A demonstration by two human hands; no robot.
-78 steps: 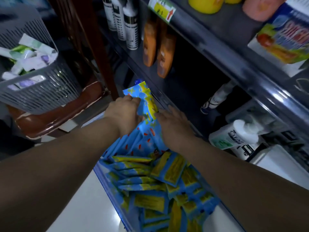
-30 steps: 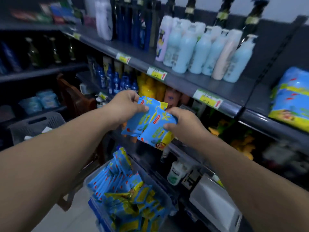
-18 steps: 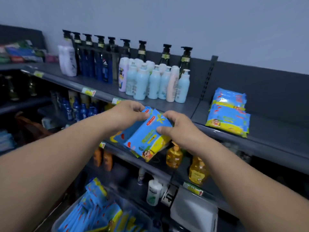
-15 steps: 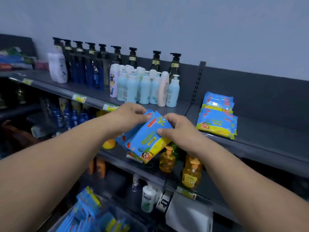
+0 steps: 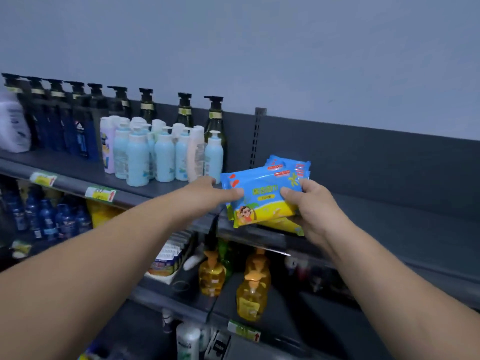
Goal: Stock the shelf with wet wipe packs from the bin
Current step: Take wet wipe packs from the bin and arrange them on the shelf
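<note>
The left hand (image 5: 207, 196) and right hand (image 5: 313, 207) grip the soft blue-and-yellow plastic wet wipe packs (image 5: 262, 197) by their ends, over the front edge of the dark grey metal shelf (image 5: 394, 222). Keep them level and slide them back against the matching stack (image 5: 293, 165) just behind, with the edges squared.

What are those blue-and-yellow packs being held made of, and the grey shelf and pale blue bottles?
The wipe packs look like thin glossy plastic film: printed, slightly creased, with sealed ends. The grey shelf seems matte painted metal, judging by its thin flat edge. The pale blue bottles look like smooth opaque plastic with white pump tops.
</note>
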